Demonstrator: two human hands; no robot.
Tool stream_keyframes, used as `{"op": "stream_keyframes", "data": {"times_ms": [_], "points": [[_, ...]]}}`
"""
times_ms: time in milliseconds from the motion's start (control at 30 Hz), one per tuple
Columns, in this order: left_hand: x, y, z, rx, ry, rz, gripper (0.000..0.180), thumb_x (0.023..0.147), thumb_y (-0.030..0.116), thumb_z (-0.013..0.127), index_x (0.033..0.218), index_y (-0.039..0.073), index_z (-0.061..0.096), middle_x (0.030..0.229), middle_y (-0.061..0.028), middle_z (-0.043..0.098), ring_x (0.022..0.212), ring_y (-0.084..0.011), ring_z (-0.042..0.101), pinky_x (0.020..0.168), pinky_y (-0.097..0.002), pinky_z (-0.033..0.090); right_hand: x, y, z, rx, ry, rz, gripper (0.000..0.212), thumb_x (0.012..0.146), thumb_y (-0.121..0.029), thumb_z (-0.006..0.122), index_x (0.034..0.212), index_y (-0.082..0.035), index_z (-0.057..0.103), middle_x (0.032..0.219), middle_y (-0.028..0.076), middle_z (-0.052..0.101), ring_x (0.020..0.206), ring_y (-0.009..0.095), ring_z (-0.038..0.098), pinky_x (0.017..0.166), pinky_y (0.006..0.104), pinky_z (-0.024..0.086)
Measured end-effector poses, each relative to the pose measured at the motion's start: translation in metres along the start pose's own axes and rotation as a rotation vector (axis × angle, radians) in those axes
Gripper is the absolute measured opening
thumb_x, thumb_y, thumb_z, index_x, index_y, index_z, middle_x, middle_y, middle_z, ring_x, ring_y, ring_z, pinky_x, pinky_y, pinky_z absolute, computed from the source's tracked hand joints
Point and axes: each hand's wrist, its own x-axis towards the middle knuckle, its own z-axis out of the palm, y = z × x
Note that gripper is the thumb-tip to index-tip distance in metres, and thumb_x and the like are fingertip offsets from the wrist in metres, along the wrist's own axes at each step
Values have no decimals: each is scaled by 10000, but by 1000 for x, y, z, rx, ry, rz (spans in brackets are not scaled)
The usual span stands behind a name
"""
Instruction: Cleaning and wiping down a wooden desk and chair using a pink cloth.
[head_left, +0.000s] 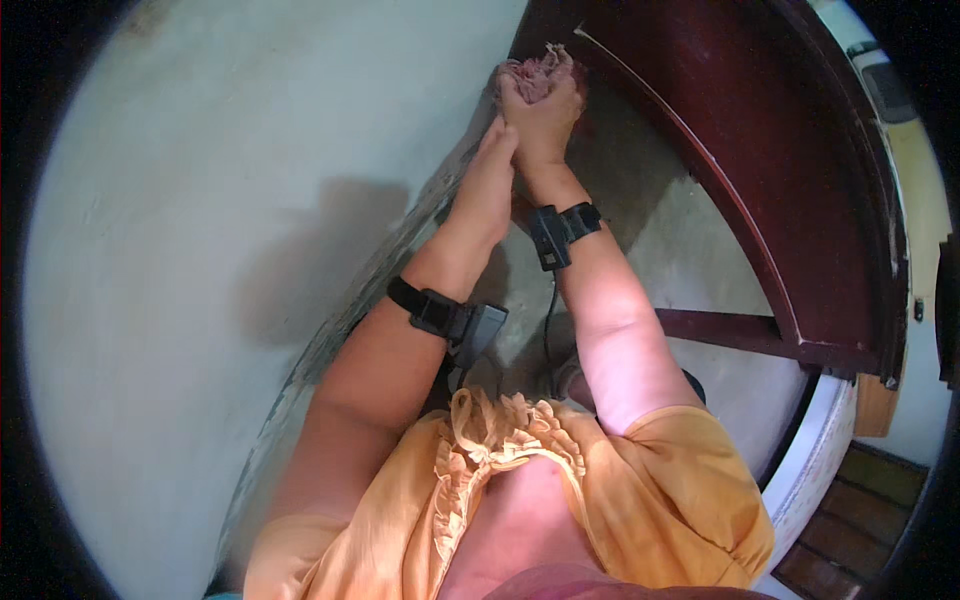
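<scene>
At the far end of my reach, my right hand (545, 122) is closed round a crumpled greyish-pink cloth (538, 80), which bunches out above the fingers. My left hand (486, 180) lies close beside it, stretched out, its fingertips touching the side of my right hand. Some of the left fingers are hidden from this view. Both hands are low in the narrow gap between the pale wall (200, 120) and a dark red-brown wooden piece of furniture (740, 120).
A wooden crossbar (725, 330) juts from the furniture on my right. The grey floor (700, 260) shows beneath it. A white patterned edge (815, 450) stands at the lower right. Black devices are strapped to both forearms, and a cable (549, 335) hangs from the right one.
</scene>
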Motion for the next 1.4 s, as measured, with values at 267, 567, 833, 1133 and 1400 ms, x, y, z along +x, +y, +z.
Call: {"op": "stream_keyframes", "data": {"times_ms": [267, 567, 833, 1133, 1400], "points": [[25, 13, -22, -4, 8, -135, 714, 1040, 410, 401, 1550, -33, 170, 1639, -172, 161, 1518, -281, 150, 1223, -454, 115, -3, 84, 30, -131, 36, -298, 516, 815, -268, 720, 1192, 47, 563, 1163, 256, 599, 1154, 427, 503, 1057, 506, 353], [36, 2, -8, -275, -82, -182, 634, 1057, 377, 354, 1497, -68, 253, 1564, -232, 300, 1459, -364, 280, 1195, -474, 243, -71, 155, 54, 47, -258, -80, 386, 873, -223, 656, 1114, 50, 526, 1129, 214, 559, 1080, 378, 508, 967, 472, 388], [11, 8, -43, -330, 365, -369, 481, 1042, 339, 396, 1316, -51, 458, 1423, -236, 472, 1307, -351, 472, 1115, -441, 368, -31, 49, 4, 186, -35, -33, 592, 733, -206, 840, 1159, 33, 506, 1157, 222, 560, 1076, 355, 541, 930, 442, 444], [-10, 25, -47, -284, 321, -324, 425, 1028, 350, 447, 1225, -11, 554, 1282, -200, 600, 1200, -319, 569, 1038, -426, 438, -81, 164, 125, -27, 80, -151, 669, 895, -269, 642, 1418, 62, 386, 1390, 273, 453, 1312, 431, 391, 1095, 516, 329], [-24, 18, -60, -201, 163, -351, 427, 1037, 370, 445, 1220, 6, 573, 1225, -150, 640, 1140, -259, 608, 980, -383, 479, -139, 198, 131, -97, -10, -170, 718, 929, -271, 568, 1474, 93, 276, 1331, 288, 462, 1193, 433, 454, 1022, 501, 364]]}}
